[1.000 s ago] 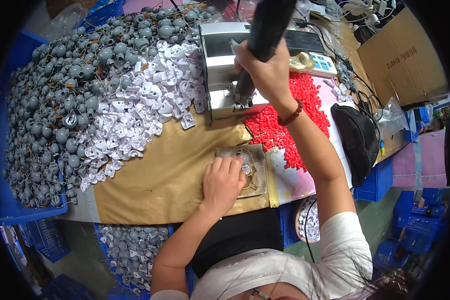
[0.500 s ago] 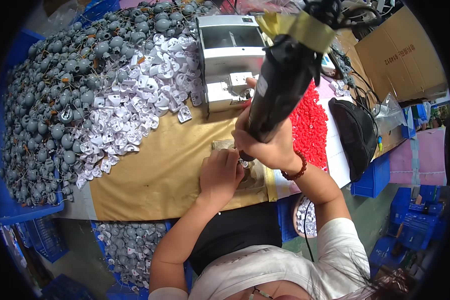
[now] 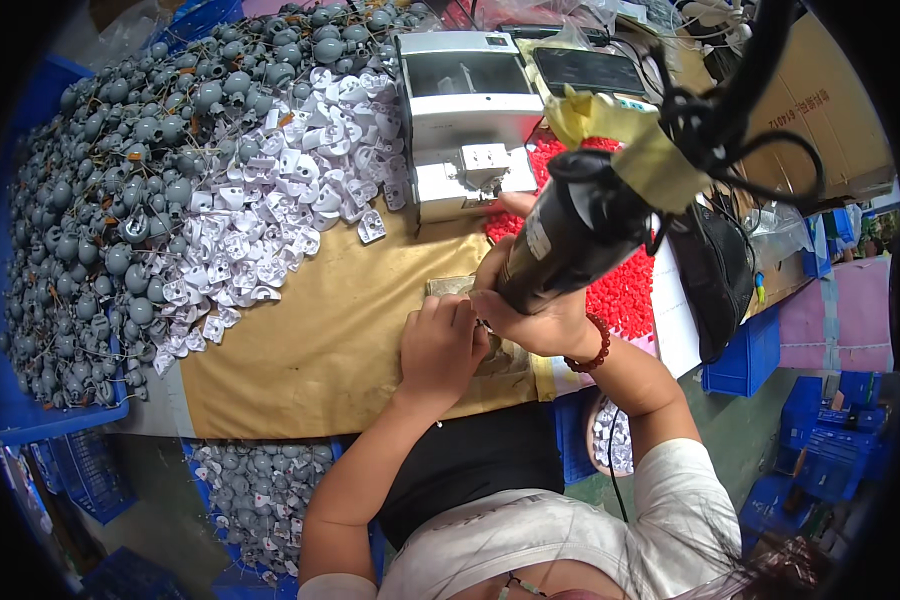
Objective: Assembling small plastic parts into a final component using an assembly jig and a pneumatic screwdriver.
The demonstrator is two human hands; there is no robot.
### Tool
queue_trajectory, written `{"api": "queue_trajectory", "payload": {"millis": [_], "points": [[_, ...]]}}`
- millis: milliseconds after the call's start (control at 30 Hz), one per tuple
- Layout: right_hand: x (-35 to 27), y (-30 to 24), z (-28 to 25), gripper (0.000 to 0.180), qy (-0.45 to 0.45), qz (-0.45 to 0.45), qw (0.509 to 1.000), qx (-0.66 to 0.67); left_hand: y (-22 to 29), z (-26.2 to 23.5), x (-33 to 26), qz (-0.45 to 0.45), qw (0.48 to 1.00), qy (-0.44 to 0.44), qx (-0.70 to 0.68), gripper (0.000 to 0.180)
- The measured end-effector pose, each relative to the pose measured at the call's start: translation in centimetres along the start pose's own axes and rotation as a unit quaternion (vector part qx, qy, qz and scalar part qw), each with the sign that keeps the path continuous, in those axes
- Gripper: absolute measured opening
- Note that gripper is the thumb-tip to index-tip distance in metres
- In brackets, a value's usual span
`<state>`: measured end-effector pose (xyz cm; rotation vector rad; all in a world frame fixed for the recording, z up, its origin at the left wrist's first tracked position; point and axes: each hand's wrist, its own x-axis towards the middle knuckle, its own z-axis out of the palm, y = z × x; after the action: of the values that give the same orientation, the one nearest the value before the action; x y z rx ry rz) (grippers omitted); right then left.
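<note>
My right hand (image 3: pixel 548 322) is wrapped around a black electric screwdriver (image 3: pixel 575 235), which leans with its upper end toward the right. Yellow tape and a dark cable are at that upper end. Right beside it, my left hand (image 3: pixel 438 345) rests over a small block-like fixture (image 3: pixel 452 287) on the tan-covered table (image 3: pixel 300 350). Its fingers are curled and pressed together close to the screwdriver's lower end. What lies between them is hidden, as is most of the fixture.
Grey round wired parts (image 3: pixel 100 220) are heaped at the left, beside white plastic pieces (image 3: pixel 280 200). A silver box-shaped machine (image 3: pixel 462 125) stands beyond my hands. Red small parts (image 3: pixel 625 295) and a black pouch (image 3: pixel 712 270) lie right; a cardboard box (image 3: pixel 830 130) stands behind.
The screwdriver has tilted, its upper end moving right and nearer, uncovering a dark-screened device behind. My right hand has shifted slightly right; my left hand has hardly moved.
</note>
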<state>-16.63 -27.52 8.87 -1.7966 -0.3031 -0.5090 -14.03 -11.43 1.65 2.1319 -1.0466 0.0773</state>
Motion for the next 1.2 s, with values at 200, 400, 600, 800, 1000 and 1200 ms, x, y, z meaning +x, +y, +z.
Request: {"api": "queue_trajectory", "payload": {"millis": [200, 400, 600, 800, 1000, 1200], "points": [[-1.9, 0.6, 0.1, 0.081, -0.063, -0.038, 0.997, -0.015, -0.4, -0.4, 0.1, 0.014, 1.000, -0.006, -0.027, 0.028], [-2.0, 0.7, -0.5, 0.071, -0.086, -0.064, 0.993, -0.042, -0.3, -0.4, 0.1, 0.013, 1.000, -0.010, -0.025, 0.031], [-2.4, 0.8, -0.3, 0.070, -0.070, -0.054, 0.996, -0.014, -0.4, -0.3, 0.3, 0.015, 1.000, -0.008, -0.025, 0.032], [-0.6, 0.1, -0.9, 0.071, 0.114, 0.110, 0.984, 0.079, 0.1, -0.7, 0.0, -0.047, 0.999, -0.020, -0.010, 0.033], [-1.1, 5.8, -6.5, 0.044, 0.264, 0.216, 0.940, 0.032, 0.0, -0.6, 0.0, -0.015, 0.999, -0.025, -0.038, 0.040], [-5.2, 3.4, -3.7, 0.032, 0.107, 0.033, 0.935, -0.336, -0.3, 0.0, -1.3, 0.014, 0.999, 0.016, -0.030, 0.036]]}}
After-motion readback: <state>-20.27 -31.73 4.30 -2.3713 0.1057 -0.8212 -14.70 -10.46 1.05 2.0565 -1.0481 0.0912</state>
